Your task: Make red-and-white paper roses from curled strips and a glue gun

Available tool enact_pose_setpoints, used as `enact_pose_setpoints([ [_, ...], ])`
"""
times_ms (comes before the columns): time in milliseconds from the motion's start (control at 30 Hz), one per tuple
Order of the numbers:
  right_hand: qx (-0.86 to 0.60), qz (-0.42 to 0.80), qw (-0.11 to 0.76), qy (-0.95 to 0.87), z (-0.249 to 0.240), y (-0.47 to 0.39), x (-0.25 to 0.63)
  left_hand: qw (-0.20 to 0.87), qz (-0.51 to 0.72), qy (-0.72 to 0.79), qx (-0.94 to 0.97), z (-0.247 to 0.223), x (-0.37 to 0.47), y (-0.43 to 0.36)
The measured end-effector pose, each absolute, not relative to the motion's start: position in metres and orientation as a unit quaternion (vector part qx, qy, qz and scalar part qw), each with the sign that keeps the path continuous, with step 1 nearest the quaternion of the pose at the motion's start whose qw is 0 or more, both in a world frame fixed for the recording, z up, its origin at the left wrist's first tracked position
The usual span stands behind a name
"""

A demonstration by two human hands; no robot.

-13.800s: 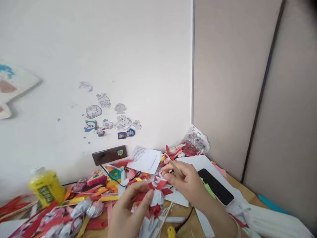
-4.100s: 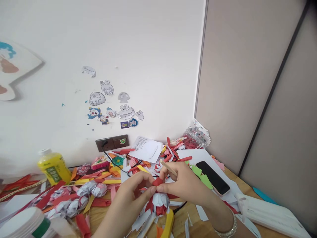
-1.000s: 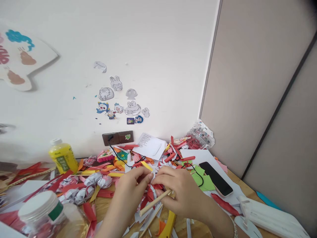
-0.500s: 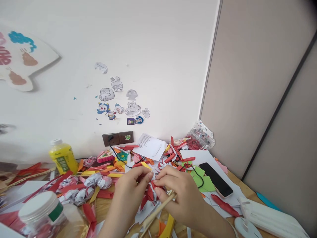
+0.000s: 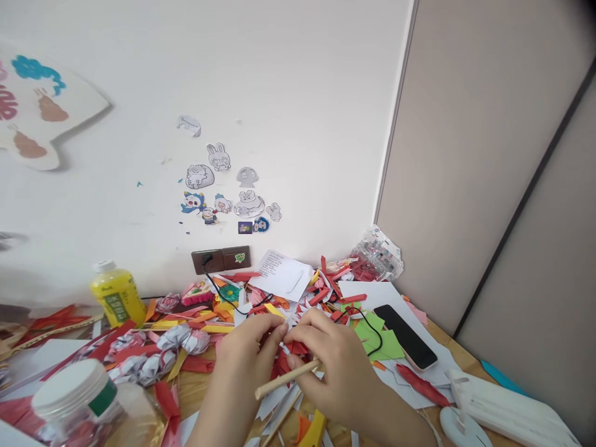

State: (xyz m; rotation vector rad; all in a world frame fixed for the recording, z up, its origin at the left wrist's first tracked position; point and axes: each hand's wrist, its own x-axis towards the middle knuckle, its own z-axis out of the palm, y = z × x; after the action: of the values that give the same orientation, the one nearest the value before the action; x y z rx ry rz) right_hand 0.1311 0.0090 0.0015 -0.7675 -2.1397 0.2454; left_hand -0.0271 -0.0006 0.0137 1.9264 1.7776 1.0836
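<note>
Both hands are close together above the paper pile at the middle of the table. My left hand (image 5: 254, 347) is closed, thumb and forefinger pinched at a small white paper piece (image 5: 285, 349). Facing it, my right hand (image 5: 326, 354) has curled fingers reaching to the same piece. A light wooden stick (image 5: 286, 380) lies across the right hand, held between its fingers and palm, its thick end pointing to the lower left. Red paper pieces (image 5: 298, 354) show between and below the hands. The fingertips' exact contact is partly hidden.
A yellow bottle (image 5: 119, 298) and a lidded jar (image 5: 77, 403) stand at the left. On the right lie a phone (image 5: 406, 337), green papers (image 5: 379, 338) and a white device (image 5: 516, 410). A black cable (image 5: 218, 290) runs from the wall socket (image 5: 221, 259).
The stick in my right hand has swung to a flatter angle, its thick end higher. My right fingers have shifted slightly left, and white paper now shows between the fingertips instead of red.
</note>
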Motion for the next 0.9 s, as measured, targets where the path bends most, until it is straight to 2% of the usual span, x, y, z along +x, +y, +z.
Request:
enact_pose_setpoints([
  [133,-0.281,0.017,0.436,-0.855,-0.002,0.008,0.129,0.143,0.385,0.621,0.668,0.015,-0.029,-0.004],
  [333,-0.266,-0.084,0.477,-0.833,-0.009,0.004,0.122,0.190,0.414,0.636,0.623,0.019,-0.025,-0.007],
  [467,-0.271,-0.143,0.471,-0.827,-0.010,-0.002,0.119,0.160,0.432,0.656,0.597,0.019,-0.030,-0.004],
  [667,-0.249,-0.078,0.533,-0.805,-0.004,0.001,0.122,0.139,0.458,0.635,0.606,0.019,-0.035,-0.004],
  [900,-0.182,-0.049,0.569,-0.800,0.000,0.002,0.132,0.203,0.517,0.609,0.566,0.018,-0.034,-0.003],
])
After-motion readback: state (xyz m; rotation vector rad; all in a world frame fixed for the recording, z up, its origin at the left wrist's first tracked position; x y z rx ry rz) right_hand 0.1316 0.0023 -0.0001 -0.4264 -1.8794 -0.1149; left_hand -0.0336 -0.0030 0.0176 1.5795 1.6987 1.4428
